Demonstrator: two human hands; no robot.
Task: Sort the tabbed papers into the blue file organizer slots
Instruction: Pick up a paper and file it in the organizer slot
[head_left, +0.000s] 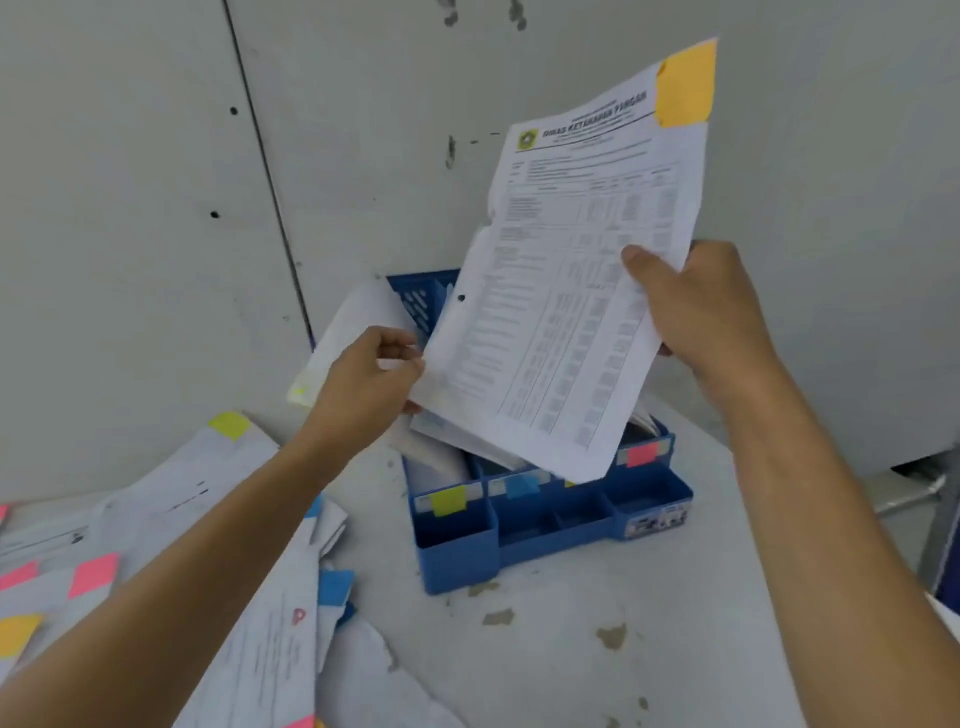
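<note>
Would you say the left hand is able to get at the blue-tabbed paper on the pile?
Probably not yet: the left hand pinches sheets in the blue file organizer. Once it lets go, likely yes, since the blue-tabbed paper lies exposed beside its forearm.

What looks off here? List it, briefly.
The orange-tabbed sheet in the right hand has a torn, ragged left edge above its punch hole. The paper pile at left lies splayed and crooked. The table shows chipped paint before the blue organizer.
</note>
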